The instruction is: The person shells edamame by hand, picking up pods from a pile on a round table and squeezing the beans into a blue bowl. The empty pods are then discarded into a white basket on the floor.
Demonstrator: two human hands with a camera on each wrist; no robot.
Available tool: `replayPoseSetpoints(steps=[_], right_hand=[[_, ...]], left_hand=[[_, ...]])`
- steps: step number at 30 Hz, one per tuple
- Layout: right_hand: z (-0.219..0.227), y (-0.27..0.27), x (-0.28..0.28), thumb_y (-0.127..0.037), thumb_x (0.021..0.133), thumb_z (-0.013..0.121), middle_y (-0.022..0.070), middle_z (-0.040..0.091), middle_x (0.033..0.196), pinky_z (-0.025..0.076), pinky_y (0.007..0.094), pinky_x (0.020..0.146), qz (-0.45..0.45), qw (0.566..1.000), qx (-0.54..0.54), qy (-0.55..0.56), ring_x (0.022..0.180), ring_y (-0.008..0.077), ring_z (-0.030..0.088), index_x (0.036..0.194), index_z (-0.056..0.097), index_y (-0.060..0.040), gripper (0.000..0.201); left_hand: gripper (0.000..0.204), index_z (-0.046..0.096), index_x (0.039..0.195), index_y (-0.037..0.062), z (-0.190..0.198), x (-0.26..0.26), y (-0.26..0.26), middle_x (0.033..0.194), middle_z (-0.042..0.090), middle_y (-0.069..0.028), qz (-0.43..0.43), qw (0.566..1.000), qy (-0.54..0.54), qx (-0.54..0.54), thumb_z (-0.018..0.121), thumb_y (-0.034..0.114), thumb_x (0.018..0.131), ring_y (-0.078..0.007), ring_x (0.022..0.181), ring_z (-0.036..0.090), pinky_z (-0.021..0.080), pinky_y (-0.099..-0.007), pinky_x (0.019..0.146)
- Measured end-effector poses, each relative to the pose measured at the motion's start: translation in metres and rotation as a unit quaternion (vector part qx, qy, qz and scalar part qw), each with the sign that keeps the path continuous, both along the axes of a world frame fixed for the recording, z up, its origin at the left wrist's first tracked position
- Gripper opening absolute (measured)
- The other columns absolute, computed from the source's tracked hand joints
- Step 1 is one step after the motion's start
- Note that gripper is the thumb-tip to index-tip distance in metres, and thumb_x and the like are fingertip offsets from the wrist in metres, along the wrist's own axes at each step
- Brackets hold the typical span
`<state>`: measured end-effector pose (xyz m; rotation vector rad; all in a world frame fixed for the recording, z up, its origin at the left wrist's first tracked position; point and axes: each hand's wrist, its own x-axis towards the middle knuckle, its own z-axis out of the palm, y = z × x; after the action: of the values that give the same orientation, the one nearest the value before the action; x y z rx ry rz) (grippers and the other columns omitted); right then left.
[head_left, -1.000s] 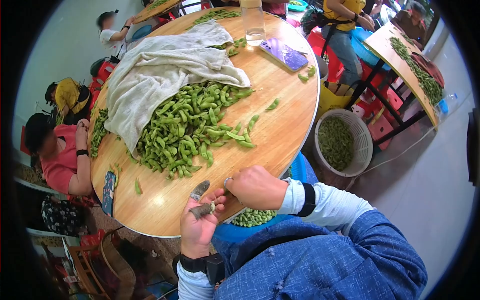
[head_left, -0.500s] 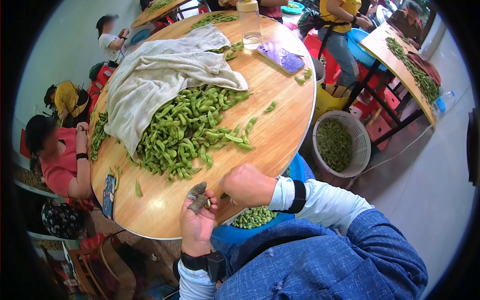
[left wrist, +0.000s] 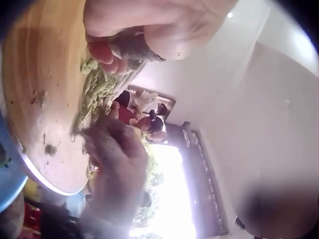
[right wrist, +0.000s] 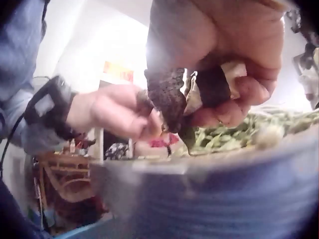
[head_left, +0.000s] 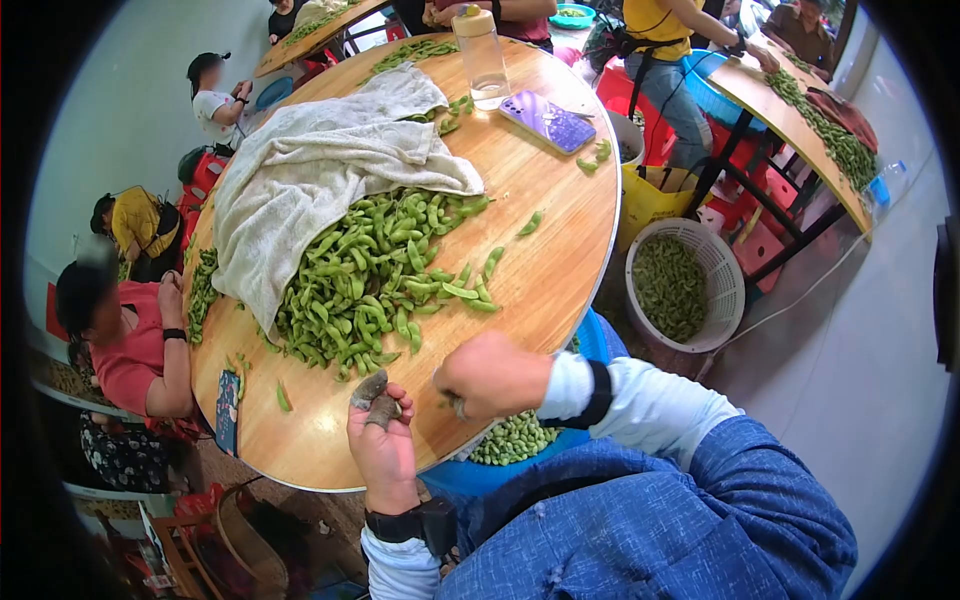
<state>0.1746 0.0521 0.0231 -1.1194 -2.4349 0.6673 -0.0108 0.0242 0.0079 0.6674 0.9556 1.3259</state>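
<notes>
My left hand (head_left: 385, 450) is palm up by the table's near edge, fingers bent, with grey wraps around thumb and a finger. Whether anything lies between its fingertips is unclear. My right hand (head_left: 495, 375), back upward, is just right of it, apart from it. In the right wrist view, dark wraps cover my right hand's (right wrist: 224, 45) thumb and one finger, and a green pod (right wrist: 188, 140) hangs pinched at the thumb. The left wrist view shows that hand (left wrist: 117, 154) blurred. A heap of green pods (head_left: 350, 275) lies beyond, partly under a pale cloth (head_left: 300, 180).
Below the table edge, a blue basin (head_left: 592, 345) holds shelled beans (head_left: 510, 440). On the table stand a bottle (head_left: 482, 65), a purple phone (head_left: 548, 122) and a patterned phone (head_left: 227, 412). A white basket (head_left: 735, 300) of pods is at right; a person in pink (head_left: 140, 350) sits left.
My left hand has shifted slightly left and its fingers have curled further in. My right hand has moved a little left and down, away from the left fingers. The table view has shifted slightly.
</notes>
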Motion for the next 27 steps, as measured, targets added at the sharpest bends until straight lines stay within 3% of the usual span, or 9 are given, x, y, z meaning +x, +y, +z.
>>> replayPoseSetpoints(steps=[5, 8, 10, 11, 14, 19, 22, 25, 27], right_hand=[[0.02, -0.001, 0.101, -0.013, 0.063, 0.062, 0.0136, 0.058, 0.064, 0.045, 0.0365, 0.055, -0.214, 0.973, 0.008, 0.089, 0.059, 0.0306, 0.057, 0.075, 0.061, -0.0065, 0.014], [0.006, -0.012, 0.164, -0.009, 0.066, 0.062, 0.0166, 0.059, 0.071, 0.046, 0.0344, 0.059, -0.339, 0.932, 0.013, 0.124, 0.063, 0.0306, 0.058, 0.082, 0.06, -0.0031, 0.017], [0.012, -0.028, 0.184, -0.003, 0.069, 0.057, 0.0193, 0.058, 0.074, 0.045, 0.033, 0.062, -0.404, 0.906, 0.039, 0.118, 0.067, 0.0297, 0.058, 0.085, 0.057, 0.0022, 0.017], [0.002, -0.034, 0.199, -0.003, 0.07, 0.056, 0.0198, 0.058, 0.075, 0.044, 0.0328, 0.063, -0.405, 0.905, 0.057, 0.116, 0.068, 0.0285, 0.058, 0.088, 0.057, 0.0032, 0.019], [-0.004, -0.048, 0.207, 0.0, 0.071, 0.054, 0.0196, 0.059, 0.076, 0.045, 0.0327, 0.065, -0.404, 0.903, 0.049, 0.133, 0.071, 0.0265, 0.059, 0.09, 0.057, 0.0039, 0.019], [-0.006, -0.023, 0.162, -0.003, 0.071, 0.054, 0.0194, 0.059, 0.079, 0.046, 0.0352, 0.065, -0.304, 0.942, 0.025, 0.138, 0.075, 0.031, 0.058, 0.087, 0.059, 0.0005, 0.017], [-0.011, 0.019, 0.129, -0.008, 0.07, 0.053, 0.0224, 0.056, 0.077, 0.044, 0.0427, 0.066, -0.259, 0.965, 0.005, 0.046, 0.077, 0.0381, 0.055, 0.081, 0.052, 0.003, 0.015], [-0.019, 0.056, 0.1, -0.006, 0.07, 0.052, 0.0209, 0.055, 0.08, 0.045, 0.0416, 0.068, -0.26, 0.964, 0.014, -0.055, 0.077, 0.0372, 0.055, 0.083, 0.053, 0.0032, 0.016], [-0.018, 0.061, 0.075, -0.005, 0.067, 0.052, 0.0187, 0.054, 0.08, 0.045, 0.0405, 0.07, -0.18, 0.975, -0.043, -0.119, 0.078, 0.0359, 0.055, 0.081, 0.053, 0.0017, 0.016]], left_hand=[[0.024, 0.051, 0.104, 0.0017, -0.005, 0.036, 0.004, 0.088, 0.056, -0.0067, -0.09, 0.966, 0.228, 0.087, 0.046, -0.001, 0.081, -0.0145, 0.076, 0.053, 0.043, -0.024, 0.066], [0.026, 0.051, 0.104, 0.0014, -0.023, 0.067, 0.009, 0.087, 0.057, -0.0087, -0.132, 0.881, 0.395, 0.226, 0.049, -0.001, 0.078, -0.0192, 0.076, 0.055, 0.044, -0.029, 0.07], [0.028, 0.053, 0.101, 0.0022, -0.013, 0.08, 0.004, 0.087, 0.058, -0.0108, -0.156, 0.789, 0.51, 0.305, 0.052, -0.002, 0.074, -0.0239, 0.077, 0.055, 0.043, -0.0326, 0.071], [0.029, 0.054, 0.1, 0.0027, -0.009, 0.084, 0.002, 0.086, 0.058, -0.0118, -0.167, 0.734, 0.562, 0.342, 0.054, -0.002, 0.072, -0.0263, 0.077, 0.055, 0.043, -0.0343, 0.072], [0.029, 0.059, 0.093, 0.0063, -0.012, 0.077, -0.015, 0.084, 0.058, -0.0122, -0.23, 0.734, 0.507, 0.388, 0.058, -0.002, 0.065, -0.028, 0.081, 0.053, 0.042, -0.0364, 0.072], [0.024, 0.062, 0.09, 0.0088, 0.013, 0.058, -0.032, 0.089, 0.061, -0.0076, -0.251, 0.668, 0.558, 0.424, 0.065, 0.014, 0.067, -0.0293, 0.089, 0.053, 0.033, -0.0388, 0.087], [0.03, 0.059, 0.096, 0.0049, 0.018, 0.055, -0.027, 0.094, 0.06, -0.0085, -0.237, 0.715, 0.519, 0.405, 0.061, 0.006, 0.066, -0.0274, 0.09, 0.054, 0.037, -0.0386, 0.084], [0.034, 0.057, 0.098, 0.0006, -0.007, 0.043, -0.036, 0.093, 0.059, -0.0135, -0.187, 0.857, 0.417, 0.238, 0.056, 0.0, 0.064, -0.0311, 0.087, 0.055, 0.042, -0.0359, 0.077], [0.031, 0.055, 0.1, -0.0005, -0.012, 0.036, -0.037, 0.093, 0.057, -0.0127, -0.203, 0.832, 0.444, 0.263, 0.054, -0.008, 0.07, -0.0233, 0.087, 0.056, 0.046, -0.0315, 0.074]])
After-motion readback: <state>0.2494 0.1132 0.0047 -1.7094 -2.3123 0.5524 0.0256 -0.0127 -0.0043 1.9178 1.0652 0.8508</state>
